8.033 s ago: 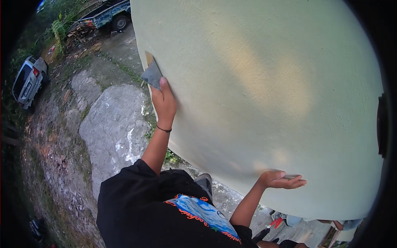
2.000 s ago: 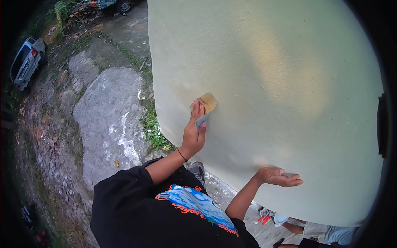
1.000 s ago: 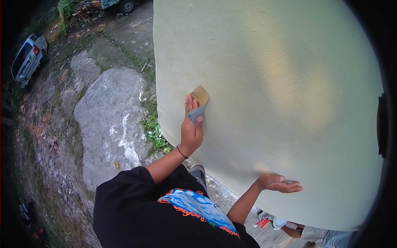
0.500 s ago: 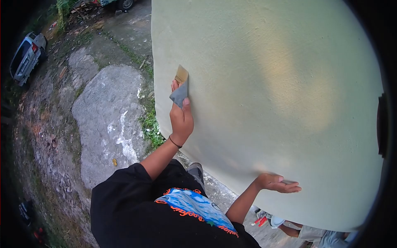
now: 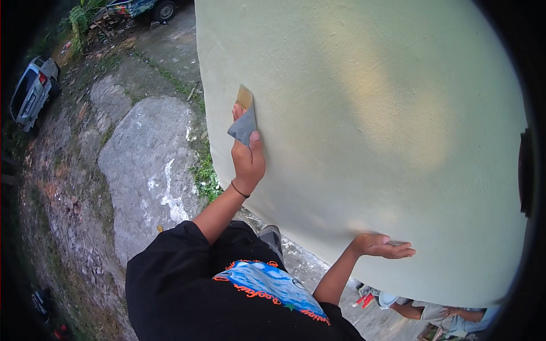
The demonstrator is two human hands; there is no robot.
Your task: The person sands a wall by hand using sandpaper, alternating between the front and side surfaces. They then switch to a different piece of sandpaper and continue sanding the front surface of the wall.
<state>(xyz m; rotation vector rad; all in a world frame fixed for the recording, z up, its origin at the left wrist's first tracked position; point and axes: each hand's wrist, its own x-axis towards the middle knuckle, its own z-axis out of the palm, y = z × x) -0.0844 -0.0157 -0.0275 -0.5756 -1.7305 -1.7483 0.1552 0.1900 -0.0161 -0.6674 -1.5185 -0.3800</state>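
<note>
- Wall (image 5: 341, 199): broad, pale green.
- Right hand (image 5: 375, 245): fingers extended beside the wall, nothing visibly held.
- Left hand (image 5: 248, 162): grasping sandpaper (image 5: 244, 126) at the wall's left part.
- Sandpaper: we judge it light, bendable, tearable; we advise holding the folded part under the thumb.
</note>
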